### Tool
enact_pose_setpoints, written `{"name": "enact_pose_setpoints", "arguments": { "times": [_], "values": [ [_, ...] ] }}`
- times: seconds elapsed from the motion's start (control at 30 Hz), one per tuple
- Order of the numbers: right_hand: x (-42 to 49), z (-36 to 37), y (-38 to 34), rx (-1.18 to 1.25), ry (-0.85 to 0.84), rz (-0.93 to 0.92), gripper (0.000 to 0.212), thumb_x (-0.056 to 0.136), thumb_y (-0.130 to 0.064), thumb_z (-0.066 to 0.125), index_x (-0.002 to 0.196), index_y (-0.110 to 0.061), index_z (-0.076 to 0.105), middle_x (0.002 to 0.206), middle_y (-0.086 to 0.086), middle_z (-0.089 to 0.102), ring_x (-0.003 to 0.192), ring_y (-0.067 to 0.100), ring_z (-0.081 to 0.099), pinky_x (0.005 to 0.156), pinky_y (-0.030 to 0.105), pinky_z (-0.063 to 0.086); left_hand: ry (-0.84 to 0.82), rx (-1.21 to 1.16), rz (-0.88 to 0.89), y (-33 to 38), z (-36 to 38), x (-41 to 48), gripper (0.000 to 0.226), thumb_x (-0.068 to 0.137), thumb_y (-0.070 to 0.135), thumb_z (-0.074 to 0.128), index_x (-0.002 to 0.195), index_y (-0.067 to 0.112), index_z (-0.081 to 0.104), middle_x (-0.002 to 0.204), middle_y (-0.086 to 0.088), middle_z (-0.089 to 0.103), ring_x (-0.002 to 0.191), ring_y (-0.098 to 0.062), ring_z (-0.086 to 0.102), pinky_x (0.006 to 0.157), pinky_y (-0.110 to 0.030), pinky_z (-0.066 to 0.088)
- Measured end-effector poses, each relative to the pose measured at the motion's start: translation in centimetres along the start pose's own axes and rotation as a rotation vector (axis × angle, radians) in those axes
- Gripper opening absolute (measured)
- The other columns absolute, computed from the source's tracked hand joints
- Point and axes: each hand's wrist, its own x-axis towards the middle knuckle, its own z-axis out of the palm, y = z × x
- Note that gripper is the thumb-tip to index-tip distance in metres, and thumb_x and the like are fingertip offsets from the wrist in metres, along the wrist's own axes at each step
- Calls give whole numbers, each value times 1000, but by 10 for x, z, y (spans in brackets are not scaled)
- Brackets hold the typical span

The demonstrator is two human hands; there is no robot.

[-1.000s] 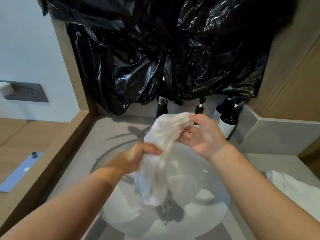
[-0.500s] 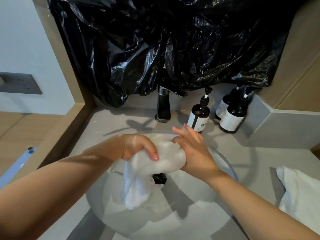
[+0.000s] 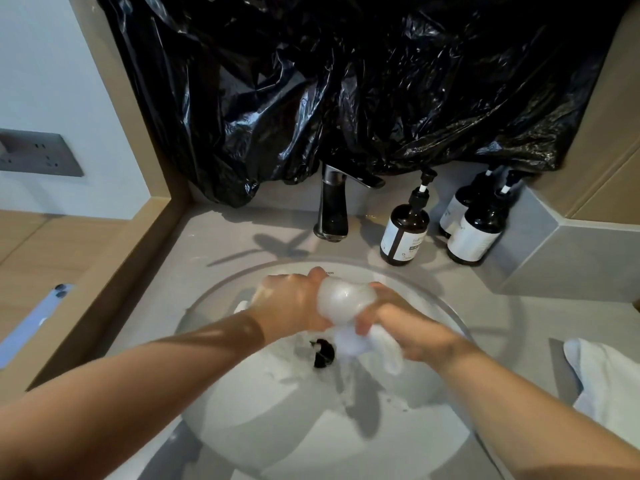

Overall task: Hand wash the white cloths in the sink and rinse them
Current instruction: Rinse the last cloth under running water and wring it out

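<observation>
A wet, soapy white cloth [image 3: 343, 301] is bunched between both hands over the round white sink [image 3: 433, 427]. My left hand [image 3: 294, 303] grips its left side with fingers curled round it. My right hand [image 3: 412, 329] grips the right side, and a loose end of the cloth hangs below toward the black drain [image 3: 323, 353]. A second white cloth [image 3: 609, 379] lies on the counter at the right edge.
A black faucet [image 3: 334, 206] stands behind the sink. Three dark pump bottles [image 3: 405, 233] sit to its right at the back. Black plastic sheeting [image 3: 346, 81] covers the wall above. A wooden ledge with a blue phone [image 3: 31, 323] runs along the left.
Both hands have come down from in front of the faucet into the sink bowl. The cloth, hanging long a second ago, is now squeezed into a tight ball between them.
</observation>
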Motion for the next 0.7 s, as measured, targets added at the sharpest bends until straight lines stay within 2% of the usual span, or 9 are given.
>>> {"name": "enact_pose_setpoints", "arguments": {
  "times": [0.07, 0.13, 0.23, 0.37, 0.43, 0.5, 0.57, 0.63, 0.7],
  "values": [
    [-2, 14, 5, 304, 16, 48, 63, 51, -10, 58, 114, -3, 59, 99, 24, 66, 77, 27, 67, 61, 29, 50, 68, 26, -9, -4, 7, 3, 57, 79, 50, 60, 123, 21, 39, 103, 7, 63, 93, -17, 63, 69, -23, 37],
    [-8, 26, 5, 495, 3, 115, 56, 56, -5, 53, 112, -2, 57, 72, 11, 65, 52, 15, 59, 43, 19, 42, 174, 73, 27, -5, 18, 1, 54, 76, 46, 59, 120, 21, 42, 99, 6, 65, 90, -18, 65, 67, -22, 37],
    [-19, 30, -7, 635, -31, 156, 26, 76, -11, 56, 99, 0, 59, 58, 6, 61, 41, 11, 53, 36, 17, 38, 315, -88, 64, -9, 24, -7, 50, 72, 43, 61, 117, 25, 45, 94, 7, 64, 84, -18, 66, 63, -21, 35],
    [-20, 16, -20, 1039, 26, -23, 35, 70, -20, 69, 97, 0, 58, 77, 17, 66, 62, 24, 66, 53, 29, 57, -73, -936, -99, -26, 14, -14, 41, 78, 39, 74, 112, 28, 55, 99, 15, 63, 98, -14, 60, 76, -18, 48],
    [-21, 14, -22, 1032, 185, -210, 30, 70, -5, 65, 96, -7, 50, 79, 18, 66, 70, 31, 69, 69, 36, 60, -160, -1322, -138, -36, 10, -15, 37, 72, 38, 76, 103, 20, 67, 95, -1, 72, 91, -22, 68, 79, -28, 55],
    [-21, 19, -23, 744, 315, -431, 34, 69, 6, 57, 95, -12, 46, 92, 14, 66, 87, 27, 70, 87, 34, 56, -319, -1492, -208, -43, 6, -14, 41, 66, 40, 71, 97, 13, 71, 90, -13, 72, 81, -26, 69, 78, -38, 56],
    [-22, 22, -17, 251, 299, -534, 40, 68, 0, 51, 99, -25, 52, 118, -2, 61, 120, 13, 56, 108, 35, 40, -486, -1581, -195, -43, 3, -17, 32, 70, 37, 61, 84, 11, 74, 78, -12, 70, 68, -22, 67, 67, -30, 54],
    [-19, 23, -2, -464, 215, -536, 62, 74, -5, 53, 124, -41, 44, 144, -25, 33, 144, 2, 13, 119, 34, 11, -609, -1667, -190, -44, 6, -18, 32, 71, 36, 62, 85, 9, 74, 80, -13, 66, 66, -21, 65, 72, -30, 51],
    [-6, 19, 19, -1197, 364, -695, 84, 70, -15, 62, 145, -24, 24, 153, -16, 23, 144, 4, -15, 117, 38, -6, -728, -1734, -135, -43, 11, -18, 48, 69, 35, 69, 107, 5, 66, 96, -18, 59, 79, -28, 62, 88, -42, 45]
  ]
}}
